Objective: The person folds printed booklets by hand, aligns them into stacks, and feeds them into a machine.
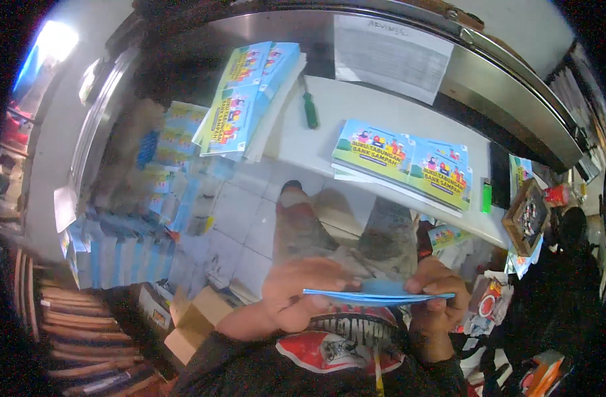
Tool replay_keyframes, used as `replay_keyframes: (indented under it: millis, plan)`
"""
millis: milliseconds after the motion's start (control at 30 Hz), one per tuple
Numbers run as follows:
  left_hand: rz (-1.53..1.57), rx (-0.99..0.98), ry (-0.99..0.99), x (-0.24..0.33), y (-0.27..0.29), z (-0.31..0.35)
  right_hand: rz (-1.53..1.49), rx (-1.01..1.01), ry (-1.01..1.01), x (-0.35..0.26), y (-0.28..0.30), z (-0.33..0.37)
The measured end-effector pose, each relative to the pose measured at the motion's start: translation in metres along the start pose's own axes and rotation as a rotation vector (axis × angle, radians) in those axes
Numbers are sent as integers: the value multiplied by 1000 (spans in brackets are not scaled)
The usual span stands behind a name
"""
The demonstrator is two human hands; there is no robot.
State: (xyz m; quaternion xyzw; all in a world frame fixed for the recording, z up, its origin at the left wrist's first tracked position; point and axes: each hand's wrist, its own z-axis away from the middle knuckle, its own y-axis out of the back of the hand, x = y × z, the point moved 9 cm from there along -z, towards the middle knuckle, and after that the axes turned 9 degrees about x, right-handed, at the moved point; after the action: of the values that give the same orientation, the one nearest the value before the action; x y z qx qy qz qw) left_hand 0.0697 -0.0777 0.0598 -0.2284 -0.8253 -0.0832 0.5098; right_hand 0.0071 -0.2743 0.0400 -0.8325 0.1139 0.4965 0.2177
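Low in the view, close to my chest, a thin light-blue booklet or small stack of folded sheets (382,300) is seen almost edge-on. My left hand (295,291) grips its left end, thumb below and fingers above. At the other end, my right hand (443,286) pinches it with bent fingers. How many sheets lie between them I cannot tell. Beyond the hands, on the white table (362,99), lie a pile of colourful printed booklet covers (233,109) at the left and a lower pile (402,162) at the right, neither touched by a hand.
A green-handled screwdriver (309,111) lies beside the left pile. A green lighter (486,197) and a wooden tray of small bits (528,218) sit near the table's right end. Blue booklet stacks (121,251) and an open cardboard box (200,321) stand lower left.
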Motion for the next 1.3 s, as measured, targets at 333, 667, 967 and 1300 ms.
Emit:
replay_keyframes:
  millis: [333, 667, 967, 1300]
  plan:
    - [-36, -14, -7, -3, -2, 3, 21, -44, 111, -10, -4, -2]
    - [14, 144, 41, -14, 5, 12, 10, -158, 94, -15, -5, -6]
    - [18, 171, 75, -17, 4, 9, -1, -224, 167, -19, -7, -10]
    - [29, 217, 78, -16, 5, 8, -41, -213, 153, -16, -7, -12]
